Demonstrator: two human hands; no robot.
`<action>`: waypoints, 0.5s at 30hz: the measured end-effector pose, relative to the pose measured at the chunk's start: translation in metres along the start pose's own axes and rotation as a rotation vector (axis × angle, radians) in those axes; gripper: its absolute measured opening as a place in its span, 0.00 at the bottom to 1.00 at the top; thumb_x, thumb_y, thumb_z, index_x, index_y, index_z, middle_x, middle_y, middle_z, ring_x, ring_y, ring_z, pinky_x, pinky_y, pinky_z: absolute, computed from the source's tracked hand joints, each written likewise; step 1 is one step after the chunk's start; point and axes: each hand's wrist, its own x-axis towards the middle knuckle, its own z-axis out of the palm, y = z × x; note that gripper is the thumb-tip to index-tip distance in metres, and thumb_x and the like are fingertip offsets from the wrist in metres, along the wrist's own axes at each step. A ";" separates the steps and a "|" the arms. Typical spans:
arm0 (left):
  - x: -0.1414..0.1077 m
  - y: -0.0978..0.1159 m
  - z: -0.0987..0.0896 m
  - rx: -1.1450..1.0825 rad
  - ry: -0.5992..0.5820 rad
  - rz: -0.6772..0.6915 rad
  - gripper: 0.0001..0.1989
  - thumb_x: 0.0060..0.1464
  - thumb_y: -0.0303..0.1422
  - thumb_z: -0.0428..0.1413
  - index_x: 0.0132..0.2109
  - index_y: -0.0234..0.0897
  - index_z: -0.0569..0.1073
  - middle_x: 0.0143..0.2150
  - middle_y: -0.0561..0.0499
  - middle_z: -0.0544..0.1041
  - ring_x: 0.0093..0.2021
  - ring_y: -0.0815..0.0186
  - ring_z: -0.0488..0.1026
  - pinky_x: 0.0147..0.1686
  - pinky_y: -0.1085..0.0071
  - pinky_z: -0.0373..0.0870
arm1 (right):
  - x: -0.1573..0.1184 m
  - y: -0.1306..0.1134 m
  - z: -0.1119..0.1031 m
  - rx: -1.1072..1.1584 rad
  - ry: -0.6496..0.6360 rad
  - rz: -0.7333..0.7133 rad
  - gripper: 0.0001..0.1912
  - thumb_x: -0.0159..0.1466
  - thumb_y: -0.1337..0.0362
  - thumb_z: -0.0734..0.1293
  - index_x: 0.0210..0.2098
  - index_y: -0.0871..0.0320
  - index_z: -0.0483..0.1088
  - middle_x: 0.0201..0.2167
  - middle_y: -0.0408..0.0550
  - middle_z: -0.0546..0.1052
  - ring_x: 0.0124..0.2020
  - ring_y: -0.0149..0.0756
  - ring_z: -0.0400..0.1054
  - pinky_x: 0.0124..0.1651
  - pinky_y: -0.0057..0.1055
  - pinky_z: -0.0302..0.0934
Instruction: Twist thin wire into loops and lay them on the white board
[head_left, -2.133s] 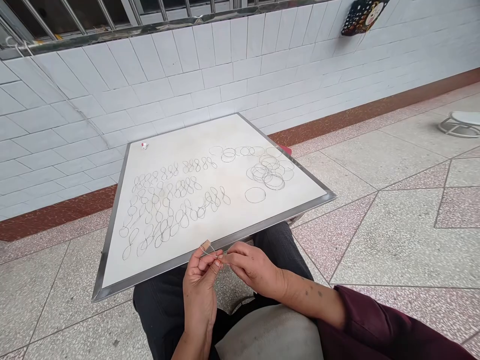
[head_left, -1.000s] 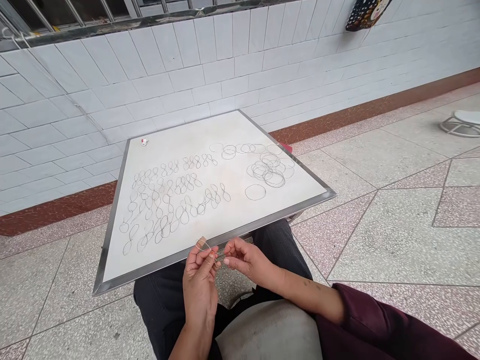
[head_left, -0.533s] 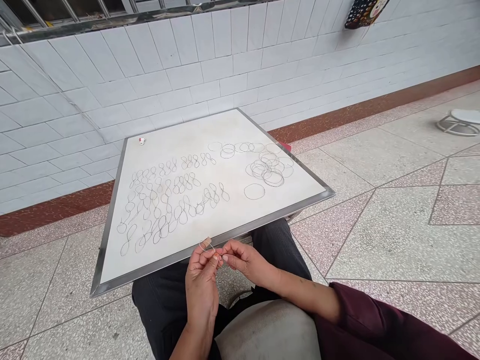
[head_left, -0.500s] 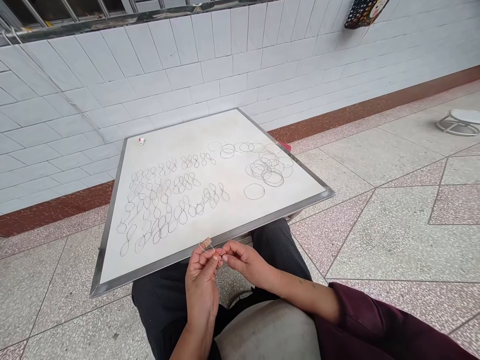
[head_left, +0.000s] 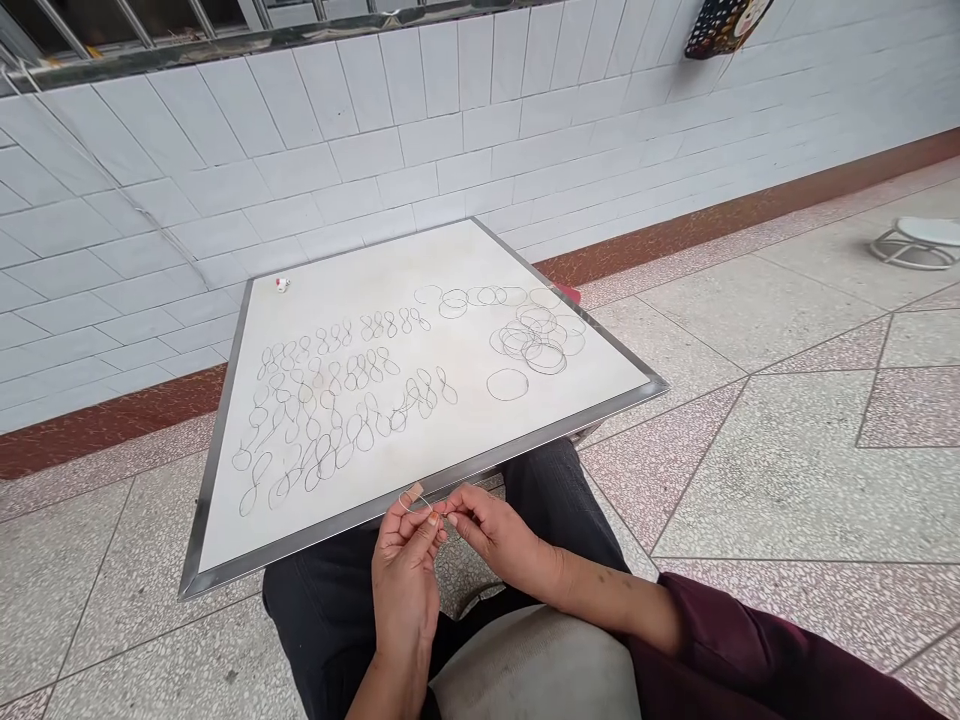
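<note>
the left hand [head_left: 407,565]'s thumb and fingers are clamped on a thin wire loop [head_left: 422,499], which stands out at eleven o'clock from the pinch. at three o'clock from it, the right hand [head_left: 496,532]'s fingertips are close together; whether they grip wire, i cannot tell. beyond, on the metal-edged white table [head_left: 375,268], figure-eight wires [head_left: 365,430] lie in rows toward nine o'clock, overlapping round wire rings [head_left: 541,343] toward two.

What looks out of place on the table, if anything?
A small red-and-white object sits alone near the far left corner of the table; it looks odd because the other things there are thin loops. It's too small to identify. No spill stands out.
</note>
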 end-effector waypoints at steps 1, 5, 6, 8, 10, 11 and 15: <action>0.000 0.000 0.000 0.008 -0.002 0.000 0.23 0.39 0.29 0.69 0.45 0.37 0.76 0.33 0.50 0.79 0.37 0.65 0.76 0.36 0.72 0.70 | 0.000 0.001 0.000 0.027 -0.026 0.008 0.04 0.68 0.64 0.62 0.42 0.56 0.65 0.32 0.42 0.72 0.34 0.32 0.67 0.39 0.30 0.61; 0.001 0.001 0.001 0.054 -0.022 0.001 0.23 0.40 0.30 0.69 0.46 0.37 0.75 0.31 0.52 0.79 0.33 0.68 0.75 0.35 0.73 0.68 | 0.001 0.006 0.001 0.130 -0.105 -0.002 0.09 0.69 0.62 0.62 0.48 0.55 0.62 0.30 0.40 0.71 0.29 0.29 0.64 0.35 0.28 0.60; 0.000 0.001 0.001 0.062 -0.027 -0.001 0.24 0.40 0.30 0.69 0.47 0.37 0.75 0.31 0.52 0.79 0.32 0.68 0.74 0.34 0.73 0.68 | 0.002 0.006 0.001 0.141 -0.109 -0.016 0.09 0.69 0.62 0.62 0.48 0.55 0.63 0.31 0.40 0.72 0.30 0.29 0.65 0.35 0.28 0.61; 0.000 0.002 0.001 0.071 -0.031 -0.008 0.24 0.40 0.30 0.69 0.47 0.37 0.76 0.31 0.52 0.79 0.32 0.68 0.73 0.33 0.73 0.67 | 0.002 0.005 -0.001 0.121 -0.093 -0.055 0.08 0.69 0.62 0.61 0.47 0.55 0.65 0.35 0.43 0.74 0.34 0.30 0.68 0.38 0.29 0.63; 0.000 0.003 0.001 0.079 -0.030 -0.007 0.24 0.39 0.30 0.69 0.47 0.37 0.76 0.31 0.51 0.79 0.32 0.67 0.73 0.33 0.72 0.67 | 0.002 0.002 -0.003 0.048 -0.069 -0.103 0.08 0.69 0.63 0.61 0.47 0.55 0.67 0.40 0.46 0.76 0.39 0.33 0.70 0.44 0.32 0.65; 0.000 0.003 0.001 0.087 -0.028 -0.004 0.24 0.39 0.31 0.69 0.47 0.37 0.76 0.31 0.51 0.79 0.32 0.67 0.73 0.33 0.72 0.67 | 0.002 0.000 -0.004 0.001 -0.062 -0.129 0.08 0.69 0.64 0.61 0.47 0.55 0.68 0.41 0.47 0.76 0.41 0.34 0.70 0.47 0.33 0.65; 0.001 0.003 -0.001 0.133 -0.038 0.013 0.25 0.39 0.32 0.69 0.48 0.37 0.76 0.30 0.52 0.79 0.28 0.69 0.70 0.32 0.72 0.66 | 0.001 -0.004 -0.007 -0.157 -0.069 -0.208 0.10 0.69 0.66 0.61 0.47 0.54 0.70 0.43 0.48 0.77 0.45 0.35 0.71 0.49 0.34 0.66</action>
